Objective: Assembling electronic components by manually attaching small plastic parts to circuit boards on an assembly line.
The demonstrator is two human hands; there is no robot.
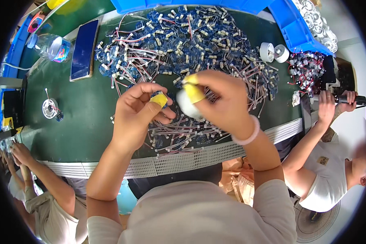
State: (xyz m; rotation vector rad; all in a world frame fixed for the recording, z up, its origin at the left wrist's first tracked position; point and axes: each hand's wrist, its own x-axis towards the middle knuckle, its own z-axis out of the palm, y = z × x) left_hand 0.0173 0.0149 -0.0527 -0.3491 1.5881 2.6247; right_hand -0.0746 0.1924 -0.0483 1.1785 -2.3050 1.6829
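My left hand [136, 112], with yellow tape round its thumb, pinches a small blue circuit board [164, 103], mostly covered by the fingers. Beside it my right hand [221, 97], taped yellow on thumb and forefinger, is closed on a white round plastic piece [186, 105] that is smeared by motion. The two hands are close together but apart. Beyond them spreads a big heap of blue circuit boards [203, 40] with white connectors. White-plugged cables [183, 130] lie loose under and in front of my hands.
A white ring-shaped part [49, 108] with a small board lies at left. Behind it are a phone [84, 51] and a water bottle [53, 48]. Two white cups [266, 52] stand by a blue bin [297, 28] at right. Co-workers sit on both sides.
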